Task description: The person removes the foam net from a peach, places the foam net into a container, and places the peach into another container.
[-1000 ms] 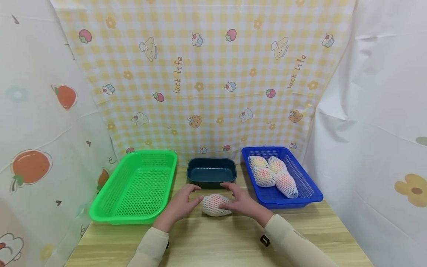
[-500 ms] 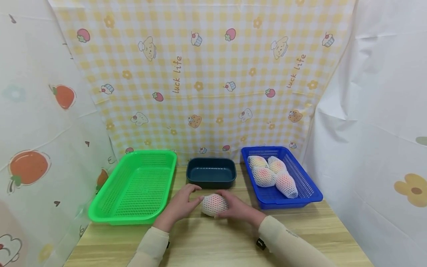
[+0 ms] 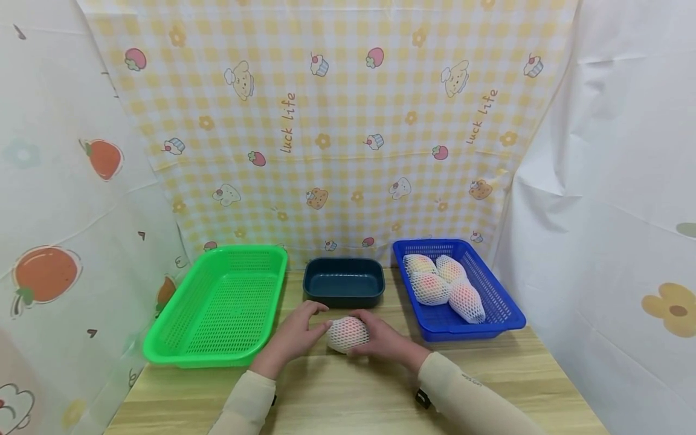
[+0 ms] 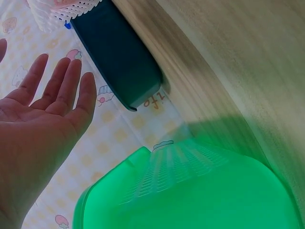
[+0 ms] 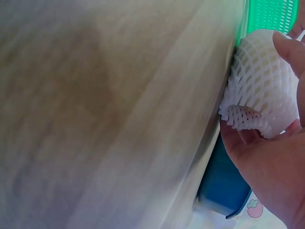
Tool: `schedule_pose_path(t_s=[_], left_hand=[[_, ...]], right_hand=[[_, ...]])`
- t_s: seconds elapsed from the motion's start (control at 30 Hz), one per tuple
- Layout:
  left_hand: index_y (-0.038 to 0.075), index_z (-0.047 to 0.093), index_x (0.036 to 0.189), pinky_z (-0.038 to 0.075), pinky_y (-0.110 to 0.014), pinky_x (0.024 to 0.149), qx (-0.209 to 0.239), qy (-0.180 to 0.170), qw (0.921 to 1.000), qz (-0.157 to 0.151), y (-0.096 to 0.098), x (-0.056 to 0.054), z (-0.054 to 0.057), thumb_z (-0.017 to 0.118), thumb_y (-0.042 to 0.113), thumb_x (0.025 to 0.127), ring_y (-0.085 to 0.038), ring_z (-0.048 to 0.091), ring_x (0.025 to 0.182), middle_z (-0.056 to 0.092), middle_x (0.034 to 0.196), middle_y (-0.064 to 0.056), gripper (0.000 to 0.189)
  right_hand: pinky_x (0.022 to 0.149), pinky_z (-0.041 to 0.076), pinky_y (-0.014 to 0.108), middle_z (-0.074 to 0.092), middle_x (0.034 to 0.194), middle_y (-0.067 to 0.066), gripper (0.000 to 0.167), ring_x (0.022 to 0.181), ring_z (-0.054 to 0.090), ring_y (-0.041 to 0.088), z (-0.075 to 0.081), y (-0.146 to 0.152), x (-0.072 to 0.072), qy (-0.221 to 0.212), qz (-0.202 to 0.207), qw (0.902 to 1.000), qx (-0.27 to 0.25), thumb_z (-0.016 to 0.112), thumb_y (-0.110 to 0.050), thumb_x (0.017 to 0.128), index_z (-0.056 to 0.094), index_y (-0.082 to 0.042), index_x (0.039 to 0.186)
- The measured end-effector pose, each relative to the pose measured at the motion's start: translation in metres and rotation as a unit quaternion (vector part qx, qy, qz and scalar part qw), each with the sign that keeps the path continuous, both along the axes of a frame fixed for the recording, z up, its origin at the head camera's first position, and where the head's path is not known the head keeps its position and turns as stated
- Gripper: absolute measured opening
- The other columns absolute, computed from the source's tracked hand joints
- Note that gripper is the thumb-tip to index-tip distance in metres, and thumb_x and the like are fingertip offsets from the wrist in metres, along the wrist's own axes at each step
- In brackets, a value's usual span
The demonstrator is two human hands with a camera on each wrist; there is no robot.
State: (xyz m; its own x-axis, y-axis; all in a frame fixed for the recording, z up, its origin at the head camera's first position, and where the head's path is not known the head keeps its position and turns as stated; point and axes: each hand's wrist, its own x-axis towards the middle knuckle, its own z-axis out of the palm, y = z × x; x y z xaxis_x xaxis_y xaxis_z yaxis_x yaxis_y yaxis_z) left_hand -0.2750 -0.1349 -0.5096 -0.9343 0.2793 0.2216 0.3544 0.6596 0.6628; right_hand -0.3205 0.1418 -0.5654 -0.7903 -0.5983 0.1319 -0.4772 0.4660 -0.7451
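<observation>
A pinkish round fruit in a white foam net [image 3: 345, 335] sits at the middle of the wooden table. My right hand [image 3: 385, 339] grips its right side, thumb in front and fingers behind, and the right wrist view shows the netted fruit [image 5: 265, 78] between thumb and fingers. Just left of the fruit is my left hand [image 3: 295, 333], its thumb tip right at the net. In the left wrist view the left hand [image 4: 52, 109] has its fingers extended, holding nothing; only a corner of foam net [image 4: 66, 10] shows beyond it.
A green basket [image 3: 217, 360] stands at the left, a dark teal rectangular dish [image 3: 344, 300] behind the hands. The blue basket [image 3: 462, 332] at the right contains several foam-netted fruits [image 3: 429, 288]. Printed cloth [image 3: 348, 175] hangs behind the table and along both sides.
My right hand has moved left and its fingers have closed round the netted fruit. The fruit has shifted slightly left. My left hand has stayed nearly still.
</observation>
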Motion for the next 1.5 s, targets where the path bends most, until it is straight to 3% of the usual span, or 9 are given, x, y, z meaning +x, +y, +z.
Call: schedule_pose_path(t_s=[0.07, 0.23, 0.43, 0.7, 0.87, 1.03, 1.27, 1.37, 1.5], left_hand=[[0.013, 0.072, 0.134, 0.053, -0.056, 0.111, 0.001, 0.000, 1.0000, 0.001, 0.000, 0.000, 0.001, 0.074, 0.034, 0.108, -0.033, 0.063, 0.134, 0.067, 0.139, -0.008, 0.033], [0.014, 0.072, 0.133, 0.053, -0.056, 0.111, 0.002, 0.000, 1.0000, 0.004, 0.000, 0.001, 0.002, 0.075, 0.033, 0.108, -0.032, 0.063, 0.134, 0.067, 0.139, -0.008, 0.032], [0.010, 0.072, 0.136, 0.053, -0.056, 0.111, 0.002, 0.000, 1.0000, 0.004, -0.002, 0.001, 0.002, 0.074, 0.032, 0.108, -0.033, 0.063, 0.134, 0.067, 0.140, -0.008, 0.035], [0.008, 0.072, 0.134, 0.056, -0.057, 0.106, 0.019, 0.006, 0.9998, -0.003, -0.002, 0.001, 0.000, 0.073, 0.029, 0.109, -0.034, 0.065, 0.128, 0.069, 0.135, -0.008, 0.032], [0.007, 0.074, 0.128, 0.058, -0.054, 0.104, 0.051, 0.043, 0.9978, -0.001, -0.001, 0.000, 0.003, 0.075, 0.018, 0.108, -0.029, 0.069, 0.121, 0.071, 0.127, -0.005, 0.023], [0.009, 0.076, 0.120, 0.061, -0.053, 0.098, 0.078, 0.068, 0.9945, -0.012, -0.001, 0.001, 0.008, 0.079, 0.010, 0.104, -0.025, 0.072, 0.113, 0.073, 0.119, -0.002, 0.017], [0.014, 0.077, 0.117, 0.062, -0.044, 0.094, 0.134, 0.006, 0.9894, -0.056, 0.003, 0.000, 0.013, 0.083, 0.016, 0.102, -0.017, 0.072, 0.102, 0.075, 0.114, 0.000, 0.017], [0.014, 0.076, 0.121, 0.061, -0.052, 0.097, 0.159, -0.013, 0.9842, -0.078, 0.005, 0.000, 0.014, 0.083, 0.014, 0.101, -0.022, 0.072, 0.106, 0.075, 0.116, -0.001, 0.021], [0.011, 0.074, 0.130, 0.057, -0.064, 0.103, 0.177, -0.009, 0.9786, -0.105, 0.007, -0.001, 0.014, 0.084, 0.009, 0.099, -0.033, 0.070, 0.116, 0.074, 0.124, -0.004, 0.033]], right_hand=[[0.109, 0.053, 0.052, 0.064, 0.144, 0.004, 0.084, 0.127, 0.063, 0.022, 0.008, -0.004, 0.005, -0.020, -0.016, 0.9997, 0.006, 0.097, -0.038, 0.088, 0.053, -0.012, 0.155], [0.105, 0.054, 0.046, 0.065, 0.138, 0.002, 0.073, 0.121, 0.064, 0.019, 0.007, -0.007, 0.005, -0.021, -0.024, 0.9995, -0.004, 0.096, -0.028, 0.088, 0.055, -0.014, 0.147], [0.099, 0.056, 0.045, 0.063, 0.135, 0.004, 0.068, 0.116, 0.063, 0.019, 0.011, -0.007, 0.008, -0.023, -0.033, 0.9989, -0.022, 0.092, -0.029, 0.090, 0.053, -0.015, 0.144], [0.097, 0.058, 0.047, 0.060, 0.138, 0.007, 0.071, 0.118, 0.062, 0.023, 0.037, 0.003, 0.009, -0.001, -0.038, 0.9987, -0.033, 0.092, -0.029, 0.089, 0.052, -0.014, 0.146], [0.096, 0.059, 0.048, 0.062, 0.138, 0.007, 0.071, 0.117, 0.064, 0.024, 0.061, 0.011, 0.012, 0.007, -0.040, 0.9983, -0.042, 0.092, -0.030, 0.091, 0.052, -0.015, 0.148], [0.094, 0.060, 0.046, 0.064, 0.136, 0.006, 0.071, 0.115, 0.066, 0.023, 0.072, 0.017, 0.015, 0.004, -0.038, 0.9983, -0.043, 0.091, -0.030, 0.092, 0.052, -0.016, 0.149], [0.095, 0.058, 0.041, 0.062, 0.138, 0.000, 0.071, 0.116, 0.064, 0.020, 0.077, 0.019, 0.019, 0.014, -0.013, 0.9992, -0.036, 0.092, -0.029, 0.091, 0.052, -0.019, 0.150], [0.096, 0.058, 0.040, 0.061, 0.139, -0.002, 0.071, 0.117, 0.063, 0.019, 0.080, 0.018, 0.021, 0.016, 0.001, 0.9993, -0.035, 0.091, -0.028, 0.092, 0.051, -0.021, 0.151], [0.097, 0.057, 0.039, 0.060, 0.140, -0.003, 0.071, 0.118, 0.063, 0.018, 0.083, 0.017, 0.024, 0.020, 0.010, 0.9992, -0.033, 0.092, -0.029, 0.092, 0.051, -0.022, 0.150]])
